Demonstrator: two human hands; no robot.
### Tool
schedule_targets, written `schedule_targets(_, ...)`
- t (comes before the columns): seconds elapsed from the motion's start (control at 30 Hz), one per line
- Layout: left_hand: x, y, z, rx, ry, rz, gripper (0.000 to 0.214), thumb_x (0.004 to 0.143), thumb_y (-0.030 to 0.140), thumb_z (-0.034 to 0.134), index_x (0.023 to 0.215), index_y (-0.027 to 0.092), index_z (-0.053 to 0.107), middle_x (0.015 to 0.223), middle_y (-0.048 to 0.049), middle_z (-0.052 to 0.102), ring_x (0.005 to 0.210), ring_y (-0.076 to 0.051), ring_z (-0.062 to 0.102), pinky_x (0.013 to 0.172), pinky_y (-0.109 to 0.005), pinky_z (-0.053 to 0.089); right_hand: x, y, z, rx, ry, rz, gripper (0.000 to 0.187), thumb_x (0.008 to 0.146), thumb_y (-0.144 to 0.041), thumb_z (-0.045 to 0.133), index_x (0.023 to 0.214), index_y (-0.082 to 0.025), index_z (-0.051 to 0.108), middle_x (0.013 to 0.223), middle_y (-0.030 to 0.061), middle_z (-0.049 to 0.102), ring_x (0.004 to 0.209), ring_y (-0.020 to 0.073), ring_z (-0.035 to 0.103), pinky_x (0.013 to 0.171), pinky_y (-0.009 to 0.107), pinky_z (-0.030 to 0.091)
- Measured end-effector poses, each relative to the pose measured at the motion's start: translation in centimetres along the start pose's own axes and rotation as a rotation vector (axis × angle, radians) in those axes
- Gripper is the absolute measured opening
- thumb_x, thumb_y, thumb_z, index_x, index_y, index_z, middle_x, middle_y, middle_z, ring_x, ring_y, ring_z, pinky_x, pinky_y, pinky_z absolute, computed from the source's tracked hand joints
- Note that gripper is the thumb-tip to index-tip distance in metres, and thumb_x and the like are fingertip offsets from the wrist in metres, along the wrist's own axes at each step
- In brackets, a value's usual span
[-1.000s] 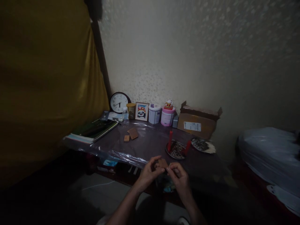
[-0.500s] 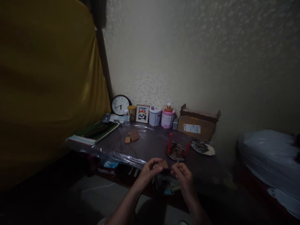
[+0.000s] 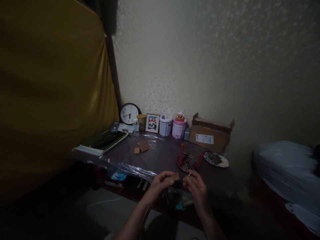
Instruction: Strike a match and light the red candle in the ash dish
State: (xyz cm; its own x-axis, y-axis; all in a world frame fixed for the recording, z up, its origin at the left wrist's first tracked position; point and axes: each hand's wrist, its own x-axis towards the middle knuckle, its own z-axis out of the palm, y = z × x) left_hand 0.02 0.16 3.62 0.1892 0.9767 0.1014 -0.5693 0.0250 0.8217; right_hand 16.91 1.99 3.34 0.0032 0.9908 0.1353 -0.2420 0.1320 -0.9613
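Note:
My left hand (image 3: 160, 185) is closed on a small brown box (image 3: 175, 176), held over the near edge of the dark table (image 3: 160, 158). My right hand (image 3: 196, 186) pinches a thin pale stick (image 3: 189, 174) beside the box. Both hands hover close together, just in front of a round tray (image 3: 188, 162) with two red candles (image 3: 181, 154) standing in it.
Two brown pieces (image 3: 141, 146) lie mid-table. A clock (image 3: 129, 113), framed picture (image 3: 152, 123), tubs (image 3: 165, 125), a pink jar (image 3: 178, 128) and a cardboard box (image 3: 210, 132) line the wall. Books (image 3: 102, 141) lie left, a second plate (image 3: 215, 158) right. Yellow cloth (image 3: 50, 90) hangs left, a white bag (image 3: 287, 166) sits right.
My hands have drawn slightly apart: the right hand came away from the box with a thin stick pinched in it. The view tilted a little upward.

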Motion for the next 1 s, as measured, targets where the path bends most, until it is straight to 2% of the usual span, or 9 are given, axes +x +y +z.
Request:
schedule_targets(0.23,-0.1,0.0,0.3,-0.044,0.011,0.002,0.028,0.068,0.021,0.072,0.094,0.014,0.064,0.097,-0.0097,0.068,0.085,-0.021,0.060,0.077,-0.027,0.041,0.0,-0.1,-0.1,0.049,0.014,-0.015,0.035,0.074,-0.037,0.066,0.100,-0.018,0.052,0.076,0.0026,0.066,0.063,0.0140,0.059,0.064,0.027,0.048)
schedule_targets(0.5,0.1,-0.3,0.2,-0.059,-0.001,0.007,0.027,0.069,0.022,0.072,0.094,0.014,0.065,0.095,-0.0105,0.069,0.085,-0.022,0.061,0.076,-0.029,0.041,0.2,-0.5,-0.3,0.127,0.060,0.046,0.038,0.062,-0.042,0.074,0.085,-0.018,0.056,0.075,0.0017,0.068,0.064,0.0140,0.063,0.064,0.025,0.050)
schedule_targets(0.8,0.7,-1.2,-0.2,-0.065,0.065,-0.005,0.026,0.061,0.024,0.078,0.082,0.014,0.066,0.084,-0.0078,0.070,0.078,-0.019,0.061,0.072,-0.026,0.041,0.2,0.4,-0.8,0.189,0.045,0.063,0.037,0.062,-0.042,0.075,0.083,-0.017,0.057,0.080,0.0037,0.070,0.077,0.0174,0.066,0.075,0.028,0.050)
schedule_targets(0.9,0.5,-1.4,-0.2,-0.084,0.098,-0.032,0.029,0.058,0.026,0.080,0.081,0.014,0.066,0.081,-0.0084,0.071,0.076,-0.020,0.062,0.072,-0.027,0.042,0.3,0.9,-1.1,0.195,0.067,0.050,0.039,0.059,-0.040,0.077,0.082,-0.017,0.057,0.078,0.0043,0.070,0.075,0.0186,0.067,0.073,0.030,0.051)
schedule_targets(1.0,-0.2,-1.4,0.2,-0.130,0.091,-0.016,0.027,0.062,0.025,0.078,0.083,0.014,0.067,0.087,-0.0102,0.071,0.081,-0.021,0.063,0.077,-0.028,0.042,0.3,1.2,-1.3,0.181,0.093,0.050,0.042,0.059,-0.039,0.077,0.088,-0.016,0.058,0.078,0.0051,0.071,0.073,0.0197,0.068,0.071,0.031,0.052)
